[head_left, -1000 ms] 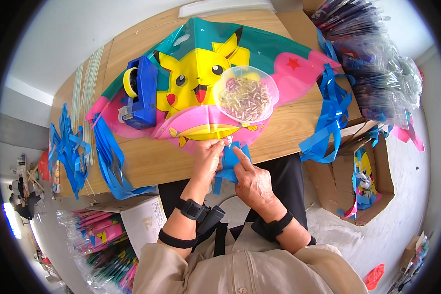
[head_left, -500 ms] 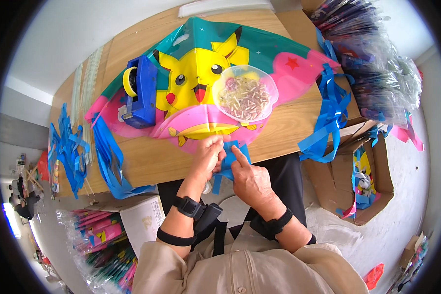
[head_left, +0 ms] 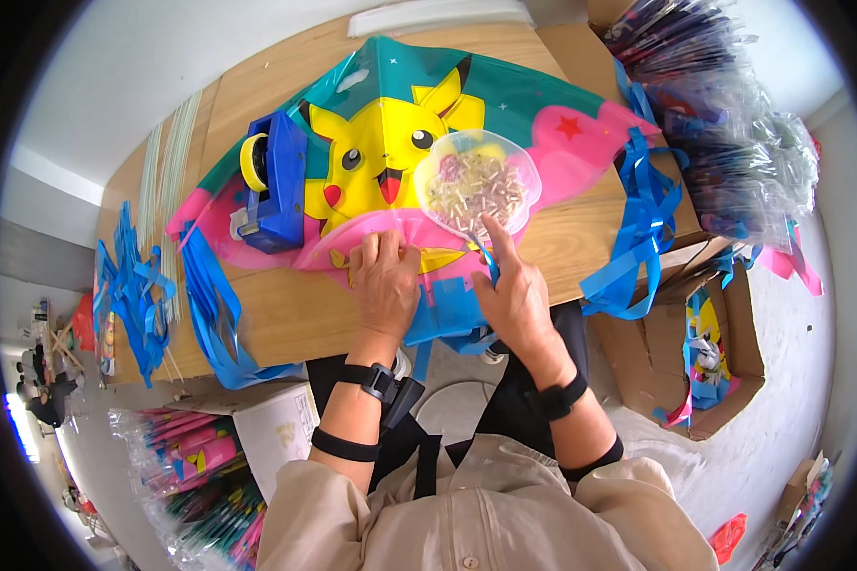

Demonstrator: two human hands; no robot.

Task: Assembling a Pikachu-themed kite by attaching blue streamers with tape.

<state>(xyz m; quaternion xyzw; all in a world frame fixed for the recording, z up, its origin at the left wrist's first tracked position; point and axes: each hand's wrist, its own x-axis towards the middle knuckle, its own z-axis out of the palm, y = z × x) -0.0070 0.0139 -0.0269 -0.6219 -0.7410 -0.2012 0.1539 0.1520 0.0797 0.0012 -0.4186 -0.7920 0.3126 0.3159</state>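
Evidently, the printed plastic kite sheet is spread on the surface, its lower part pressed by the left hand's bent fingers; whether anything is pinched there cannot be told. The right hand is held at the sheet's lower right, index finger extended, grip unclear. Should the sheet be tugged, the clear bowl on it could be tipped and its short tubes spilled. The blue plastic piece below the sheet, if nudged, might be dropped.
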